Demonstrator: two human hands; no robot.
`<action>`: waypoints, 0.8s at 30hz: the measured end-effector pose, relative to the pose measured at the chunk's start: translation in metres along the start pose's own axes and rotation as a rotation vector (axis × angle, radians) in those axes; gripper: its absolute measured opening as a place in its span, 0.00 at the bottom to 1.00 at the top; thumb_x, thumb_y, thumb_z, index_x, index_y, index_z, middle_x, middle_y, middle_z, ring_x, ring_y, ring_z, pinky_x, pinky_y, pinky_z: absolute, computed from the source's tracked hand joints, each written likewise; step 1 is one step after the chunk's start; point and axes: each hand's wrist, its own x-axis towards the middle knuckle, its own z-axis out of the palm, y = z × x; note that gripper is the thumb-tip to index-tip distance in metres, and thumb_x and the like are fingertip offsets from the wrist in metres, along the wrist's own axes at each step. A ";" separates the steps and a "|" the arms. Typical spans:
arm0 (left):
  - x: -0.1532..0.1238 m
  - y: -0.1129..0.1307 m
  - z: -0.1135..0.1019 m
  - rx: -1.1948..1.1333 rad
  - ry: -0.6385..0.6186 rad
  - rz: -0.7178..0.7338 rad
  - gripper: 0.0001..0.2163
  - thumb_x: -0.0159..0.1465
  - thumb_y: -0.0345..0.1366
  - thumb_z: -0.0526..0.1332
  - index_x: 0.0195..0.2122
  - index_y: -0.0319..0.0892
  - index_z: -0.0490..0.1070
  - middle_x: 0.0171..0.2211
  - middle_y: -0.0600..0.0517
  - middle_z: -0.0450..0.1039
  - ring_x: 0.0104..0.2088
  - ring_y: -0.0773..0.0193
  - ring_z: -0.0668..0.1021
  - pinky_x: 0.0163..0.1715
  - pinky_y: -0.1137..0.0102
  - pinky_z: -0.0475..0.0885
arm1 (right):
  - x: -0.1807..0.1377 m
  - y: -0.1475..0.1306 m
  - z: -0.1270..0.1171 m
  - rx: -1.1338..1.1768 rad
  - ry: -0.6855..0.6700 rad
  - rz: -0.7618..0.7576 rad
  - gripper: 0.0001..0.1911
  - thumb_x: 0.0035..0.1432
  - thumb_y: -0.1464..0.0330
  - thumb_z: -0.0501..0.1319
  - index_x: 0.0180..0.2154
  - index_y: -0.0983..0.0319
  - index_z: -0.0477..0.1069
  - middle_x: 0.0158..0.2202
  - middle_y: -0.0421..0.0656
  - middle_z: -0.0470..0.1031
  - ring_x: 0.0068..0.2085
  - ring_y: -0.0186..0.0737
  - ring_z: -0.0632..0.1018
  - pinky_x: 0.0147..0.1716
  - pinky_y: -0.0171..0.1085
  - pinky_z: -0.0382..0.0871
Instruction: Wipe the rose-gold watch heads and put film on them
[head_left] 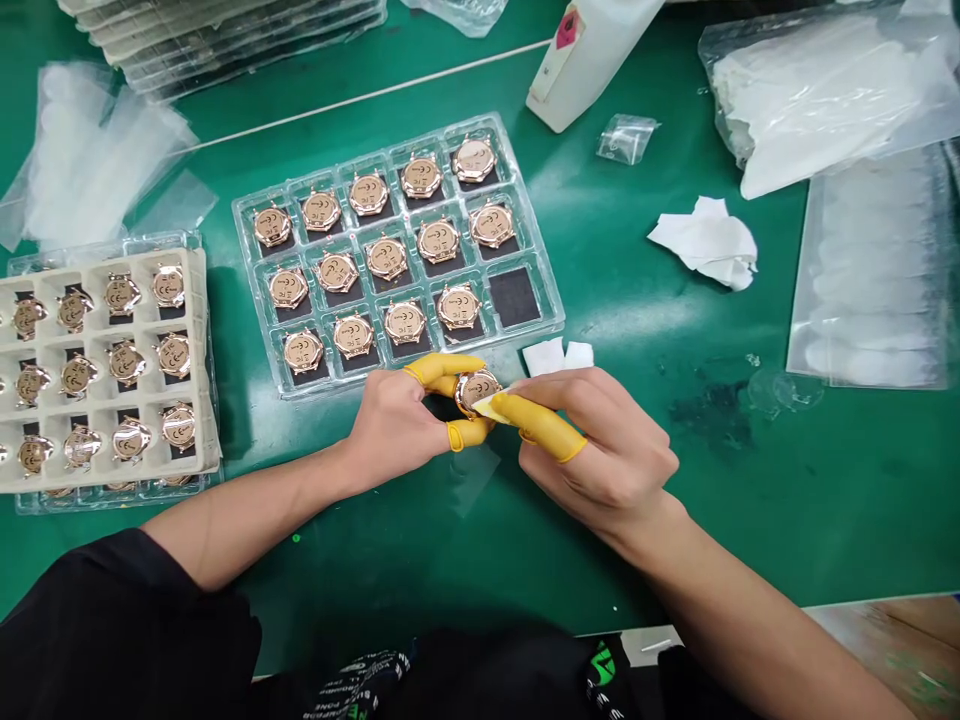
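Observation:
Between the yellow-cotted thumb and finger of my left hand (pixel 409 415) is a rose-gold watch case (pixel 478 388), its marked back facing up. My right hand (pixel 600 440), also in yellow finger cots, pinches a small white wipe (pixel 495 405) against the lower right of that case. Just beyond my hands lies a clear plastic tray (pixel 551 295) with similar watch cases in its compartments. Its near right compartment holds only a black pad (pixel 514 296). Small white cloth pieces (pixel 556 357) lie on the table beside my right hand.
Stacked trays of watch cases (pixel 196 350) stand at the left, with clear film sleeves (pixel 97 150) behind. A white bottle (pixel 589 60) stands at the back. On the right are a crumpled white cloth (pixel 709 243), a bag of white material (pixel 832 95) and a clear packet (pixel 874 280).

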 end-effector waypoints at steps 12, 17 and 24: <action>0.004 0.001 -0.002 -0.002 -0.048 0.034 0.23 0.53 0.35 0.77 0.51 0.44 0.82 0.41 0.52 0.88 0.40 0.59 0.89 0.47 0.66 0.85 | 0.010 0.004 -0.018 0.117 -0.118 0.142 0.08 0.64 0.76 0.65 0.38 0.56 0.79 0.29 0.40 0.72 0.28 0.34 0.72 0.24 0.37 0.63; 0.006 -0.002 0.000 -0.093 -0.042 -0.016 0.23 0.54 0.36 0.77 0.53 0.45 0.82 0.40 0.53 0.88 0.41 0.60 0.89 0.49 0.66 0.86 | 0.009 0.034 -0.049 -0.011 0.301 0.389 0.18 0.65 0.58 0.70 0.55 0.51 0.81 0.32 0.41 0.73 0.29 0.39 0.73 0.29 0.44 0.71; 0.005 -0.002 0.000 -0.083 -0.037 0.019 0.24 0.55 0.35 0.76 0.54 0.45 0.81 0.39 0.53 0.88 0.38 0.62 0.88 0.46 0.68 0.86 | 0.001 0.041 -0.051 -0.605 0.144 0.431 0.17 0.66 0.58 0.67 0.51 0.60 0.81 0.42 0.52 0.79 0.42 0.54 0.78 0.44 0.57 0.72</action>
